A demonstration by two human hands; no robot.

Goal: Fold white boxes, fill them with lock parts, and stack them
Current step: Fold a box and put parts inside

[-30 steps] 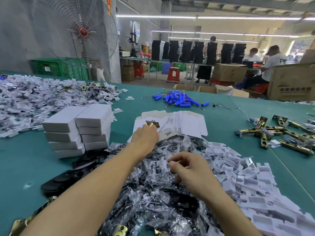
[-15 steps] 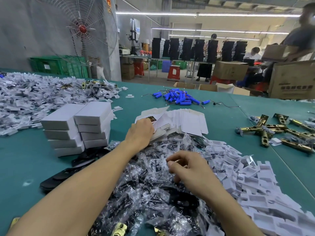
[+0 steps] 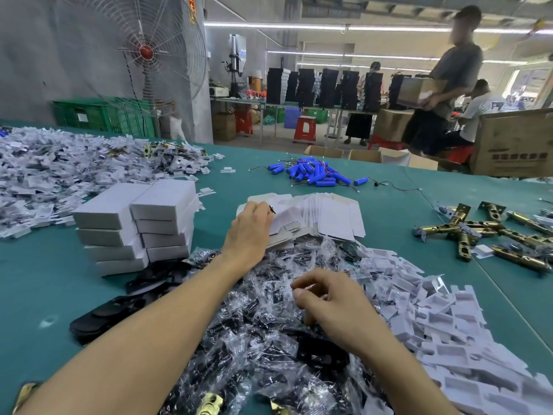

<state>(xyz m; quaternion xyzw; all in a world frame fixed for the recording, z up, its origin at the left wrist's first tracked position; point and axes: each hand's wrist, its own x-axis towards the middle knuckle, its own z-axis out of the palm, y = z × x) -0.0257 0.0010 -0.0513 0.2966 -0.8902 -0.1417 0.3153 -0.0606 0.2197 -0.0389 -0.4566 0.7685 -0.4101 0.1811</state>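
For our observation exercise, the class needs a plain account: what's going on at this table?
A person is packing at a green table. Their left hand grips the top sheet of a fanned pile of flat white cardboard box blanks. Their right hand rests curled on a heap of clear plastic bags of dark lock parts; whether it holds anything is unclear. Two stacks of folded white boxes stand to the left.

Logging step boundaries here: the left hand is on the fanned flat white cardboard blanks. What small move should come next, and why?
Probably pull the top sheet clear of the fanned flat white cardboard blanks: the left hand pinches its lifted edge, and the right hand is close by over the clear plastic bags.
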